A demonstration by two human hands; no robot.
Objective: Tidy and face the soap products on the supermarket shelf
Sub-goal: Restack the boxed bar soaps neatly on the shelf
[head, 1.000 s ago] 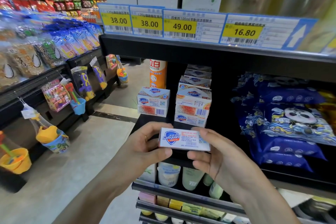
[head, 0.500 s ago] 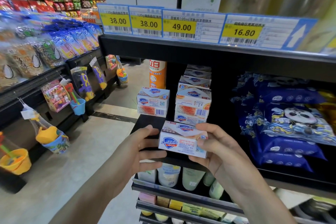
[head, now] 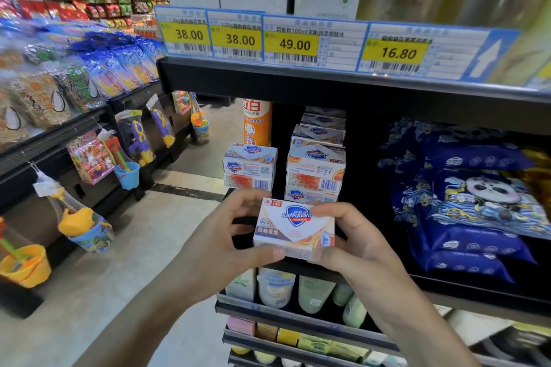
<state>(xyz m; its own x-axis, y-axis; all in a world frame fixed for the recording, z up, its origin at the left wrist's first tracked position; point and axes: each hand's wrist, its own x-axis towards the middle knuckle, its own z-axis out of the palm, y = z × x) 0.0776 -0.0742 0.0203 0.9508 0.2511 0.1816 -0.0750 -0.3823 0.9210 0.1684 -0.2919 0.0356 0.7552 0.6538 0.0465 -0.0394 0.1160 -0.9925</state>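
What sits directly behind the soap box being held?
Behind the held soap box stands a three-high stack of soap boxes, with more boxes further back. The held box hides the stack's base.

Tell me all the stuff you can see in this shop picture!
White cardboard Safeguard soap box: one, white with a blue shield logo, held in front of the shelf, logo face toward the camera.
Stacked white soap boxes: several, exact count unclear, white and orange, on the black shelf behind the held box.
Orange plastic bottle: one, behind the left stack.
Dark blue panda-print packs: several, right side of the same shelf.
Yellow price tags: four, on the shelf edge above.
Pale tubes and bottles: several, shelf below.
Hanging toy bucket sets: several, aisle rack on the left.
Left hand: fingers grip the box's left end.
Right hand: fingers grip its right end.
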